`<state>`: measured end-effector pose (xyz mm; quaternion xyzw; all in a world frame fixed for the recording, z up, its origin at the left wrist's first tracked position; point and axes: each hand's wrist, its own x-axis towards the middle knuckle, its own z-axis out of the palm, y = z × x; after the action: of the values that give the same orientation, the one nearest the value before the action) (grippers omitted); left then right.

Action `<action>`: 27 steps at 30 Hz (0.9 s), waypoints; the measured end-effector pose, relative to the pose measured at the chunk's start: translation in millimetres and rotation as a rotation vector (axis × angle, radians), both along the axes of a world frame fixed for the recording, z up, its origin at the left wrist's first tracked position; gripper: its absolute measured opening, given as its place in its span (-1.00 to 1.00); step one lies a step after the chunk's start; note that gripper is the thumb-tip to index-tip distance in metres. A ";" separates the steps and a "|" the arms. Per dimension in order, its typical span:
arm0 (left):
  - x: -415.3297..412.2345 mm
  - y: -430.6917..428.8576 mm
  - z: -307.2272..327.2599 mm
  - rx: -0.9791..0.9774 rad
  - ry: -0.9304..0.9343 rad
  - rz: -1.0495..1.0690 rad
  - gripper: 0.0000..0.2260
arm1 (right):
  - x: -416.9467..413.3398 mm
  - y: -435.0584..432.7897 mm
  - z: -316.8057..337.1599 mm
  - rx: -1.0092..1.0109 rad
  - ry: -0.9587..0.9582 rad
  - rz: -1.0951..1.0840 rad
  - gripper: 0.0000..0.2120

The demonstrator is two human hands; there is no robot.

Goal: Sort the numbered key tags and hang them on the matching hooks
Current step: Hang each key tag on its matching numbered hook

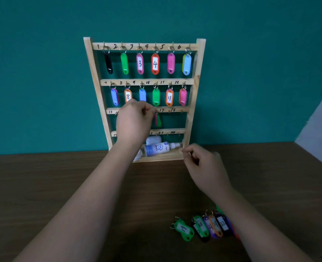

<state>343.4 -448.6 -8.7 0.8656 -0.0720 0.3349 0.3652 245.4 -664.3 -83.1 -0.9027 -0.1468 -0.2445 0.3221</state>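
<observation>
A teal wall (43, 72) stands behind a dark wooden table (62, 186). A pale wooden key rack (197, 72) leans upright against the wall at the back of the table, its rails numbered by hand.

The left hand (134, 121) reaches up to the third rail. Its thumb and forefinger are pressed together on the metal ring of a green tag (158, 121), right at the hook just left of the number 17. The tag hangs straight down from that pinch, with a pink edge showing on its left side.

Above the pinch, two full rows of coloured tags (155, 63) hang on hooks 1 to 12. To the right of the pinch, the hooks by 17 and 18 are bare.

The right hand (205, 167) hovers below and to the right of the pinch, near the rack's lower right corner. Its fingers are loosely curled and somewhat blurred, with nothing seen in them.

Directly below the pinch, a white spray bottle (157, 149) lies on its side in the rack's bottom tray.

Far below and to the right, near the right forearm, a cluster of loose tags (203, 226) lies on the table; the numbers 19 and 22 are readable.
</observation>
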 end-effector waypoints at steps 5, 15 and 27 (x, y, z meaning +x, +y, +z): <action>2.5 -6.2 0.2 0.109 -0.042 0.079 -0.87 | -17.2 -15.2 -5.0 0.046 0.065 -0.026 -0.89; -23.2 -20.1 -17.9 0.127 -0.112 0.035 -0.90 | -30.8 -68.5 -5.3 0.011 0.220 -0.115 -0.83; -64.6 -69.7 -81.0 0.250 0.081 -0.282 -0.92 | -37.9 -120.8 -13.4 -0.164 0.559 -0.038 -0.84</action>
<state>278.8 -518.3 -89.8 0.8984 -0.2188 0.2338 0.3006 207.6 -785.1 -96.5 -0.9607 -0.0546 0.0202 0.2714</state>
